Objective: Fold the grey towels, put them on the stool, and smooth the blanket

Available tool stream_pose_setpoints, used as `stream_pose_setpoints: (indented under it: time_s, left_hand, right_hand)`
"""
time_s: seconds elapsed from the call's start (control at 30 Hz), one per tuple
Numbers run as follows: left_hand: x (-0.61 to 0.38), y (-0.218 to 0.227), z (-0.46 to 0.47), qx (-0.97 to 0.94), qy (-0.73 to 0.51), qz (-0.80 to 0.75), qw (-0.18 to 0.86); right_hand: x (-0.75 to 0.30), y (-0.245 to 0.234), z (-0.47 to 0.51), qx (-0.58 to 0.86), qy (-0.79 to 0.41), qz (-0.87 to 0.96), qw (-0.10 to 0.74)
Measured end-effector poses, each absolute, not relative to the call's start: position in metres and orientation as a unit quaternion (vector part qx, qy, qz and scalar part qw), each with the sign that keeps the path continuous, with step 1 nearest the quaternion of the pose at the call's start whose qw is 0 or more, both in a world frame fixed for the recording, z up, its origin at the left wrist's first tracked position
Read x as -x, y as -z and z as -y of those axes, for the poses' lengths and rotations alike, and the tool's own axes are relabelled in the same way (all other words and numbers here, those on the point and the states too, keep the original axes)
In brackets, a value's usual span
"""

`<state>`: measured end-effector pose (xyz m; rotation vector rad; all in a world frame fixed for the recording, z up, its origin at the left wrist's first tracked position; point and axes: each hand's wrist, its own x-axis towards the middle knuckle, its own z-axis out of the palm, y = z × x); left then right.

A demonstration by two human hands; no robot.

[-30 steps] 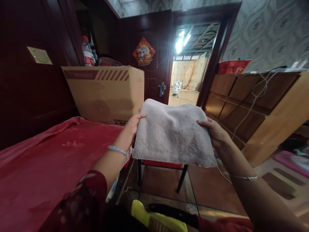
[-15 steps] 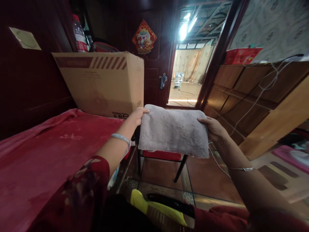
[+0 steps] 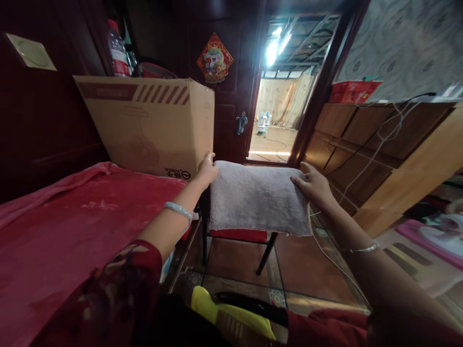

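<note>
A grey plush cloth [image 3: 260, 200] hangs draped over the back of a chair [image 3: 266, 255] with a red seat and dark legs. My left hand [image 3: 207, 172] grips the cloth's upper left corner, its fingertips bent over the top edge. At the opposite upper corner, my right hand [image 3: 314, 185] has the thumb on the front of the cloth and the other fingers at its top and side. Most of the chair back is hidden under the cloth.
On the left lies a bed with a red blanket [image 3: 90, 217], with a large cardboard box [image 3: 152, 125] behind it. Wooden drawers [image 3: 376, 130] with loose white cables stand right. An open doorway [image 3: 275, 120] is ahead. Something yellow [image 3: 206, 301] lies close below me.
The cloth has come to lie flatter over the chair back. My right hand's fingers have spread further apart at its corner, and my left fingertips have risen slightly. The view has shifted a little.
</note>
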<state>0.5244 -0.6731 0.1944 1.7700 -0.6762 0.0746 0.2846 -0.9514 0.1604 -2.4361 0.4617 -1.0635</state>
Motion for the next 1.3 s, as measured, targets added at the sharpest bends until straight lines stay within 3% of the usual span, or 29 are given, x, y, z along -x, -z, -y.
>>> stream_pose_setpoints:
  time_s: [0.2,0.3,0.47,0.83,1.3]
  left_hand:
    - [-0.509,-0.198,0.666,-0.833,-0.138,0.341,0.413]
    - [-0.483,-0.204,0.667,-0.814,-0.218,0.448,0.299]
    - [-0.458,-0.203,0.678,-0.773,-0.186,0.592,0.132]
    - [-0.468,-0.196,0.682,-0.784,-0.168,0.587,0.113]
    - [-0.488,-0.198,0.639,-0.795,-0.143,0.588,0.040]
  right_hand:
    - [-0.282,-0.174,0.919,0.891,0.413,-0.184,0.030]
    - [-0.291,-0.185,0.892,0.919,0.385,-0.089,-0.009]
    - [-0.310,-0.188,0.880,0.963,0.267,0.002,-0.022]
    - [-0.316,-0.181,0.889,0.967,0.252,0.012,0.018]
    - [-0.277,-0.176,0.950,0.980,0.180,0.080,-0.037]
